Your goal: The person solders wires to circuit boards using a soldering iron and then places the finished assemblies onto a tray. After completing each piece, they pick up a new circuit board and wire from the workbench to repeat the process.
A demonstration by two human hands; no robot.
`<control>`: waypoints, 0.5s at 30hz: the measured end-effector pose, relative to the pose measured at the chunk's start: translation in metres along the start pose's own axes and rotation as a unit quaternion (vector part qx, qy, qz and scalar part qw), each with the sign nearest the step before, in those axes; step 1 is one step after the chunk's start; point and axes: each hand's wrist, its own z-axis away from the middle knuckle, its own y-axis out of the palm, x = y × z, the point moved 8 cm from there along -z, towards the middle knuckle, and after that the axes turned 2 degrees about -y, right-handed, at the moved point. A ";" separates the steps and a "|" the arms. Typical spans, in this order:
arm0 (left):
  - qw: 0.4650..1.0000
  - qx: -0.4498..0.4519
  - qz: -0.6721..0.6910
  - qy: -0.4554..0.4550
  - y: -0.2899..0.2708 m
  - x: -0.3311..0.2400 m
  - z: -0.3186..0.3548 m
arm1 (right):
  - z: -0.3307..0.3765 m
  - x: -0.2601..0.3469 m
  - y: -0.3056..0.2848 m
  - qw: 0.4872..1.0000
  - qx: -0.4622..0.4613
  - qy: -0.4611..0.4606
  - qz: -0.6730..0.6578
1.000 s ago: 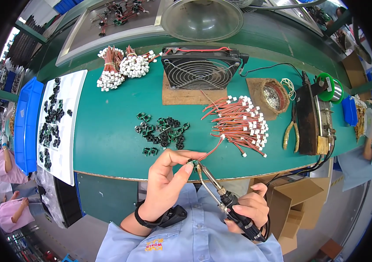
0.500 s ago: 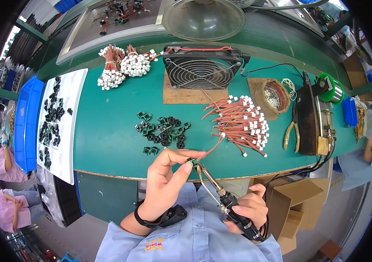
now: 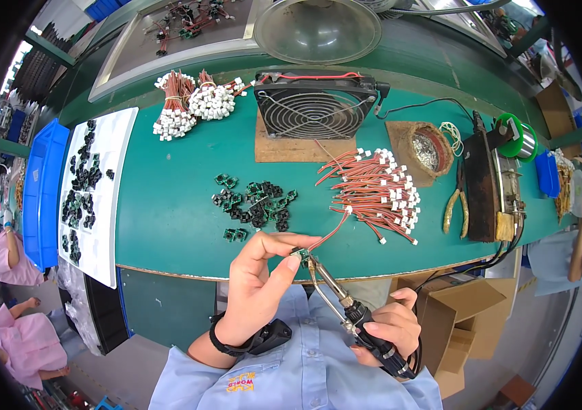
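Observation:
My left hand (image 3: 258, 280) pinches a small green-and-black circuit part (image 3: 300, 255) above the bench's front edge. A red-and-black wire lead (image 3: 332, 230) runs from that part up to a white connector. Wrapped in my right hand (image 3: 390, 326) is a soldering iron (image 3: 359, 318) with a thin metal tube along its shaft. Its tip meets the part beside my left fingertips. Beyond my hands lie a cluster of small black-and-green parts (image 3: 257, 205) and a spread pile of wire leads with white connectors (image 3: 373, 195).
A black fan (image 3: 315, 109) stands at the back. To the right are a solder-scrap dish (image 3: 427, 152), pliers (image 3: 455, 205), a soldering station (image 3: 483, 184) and a solder wire spool (image 3: 520, 139). A white tray (image 3: 115, 198) and blue bin (image 3: 42, 195) sit left; cardboard boxes (image 3: 468, 301) lie below right.
My hands, the soldering iron and the held part stay practically in place. At the far left, a person in pink has shifted position.

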 end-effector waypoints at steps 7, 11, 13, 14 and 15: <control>1.000 0.004 -0.009 0.004 0.001 -0.001 0.000 | 0.001 0.000 -0.002 1.000 -0.009 -0.010 -0.007; 1.000 0.006 -0.011 0.011 0.001 -0.002 0.000 | 0.000 0.000 -0.002 1.000 -0.007 -0.015 -0.005; 1.000 0.008 -0.004 0.006 0.002 -0.001 0.000 | 0.000 0.000 -0.002 1.000 -0.008 -0.011 -0.005; 1.000 0.010 0.000 0.003 0.002 0.000 0.000 | 0.000 0.000 -0.002 1.000 -0.008 -0.008 -0.005; 1.000 0.009 -0.001 0.003 0.003 0.000 0.000 | 0.000 0.000 -0.002 1.000 -0.009 -0.008 -0.006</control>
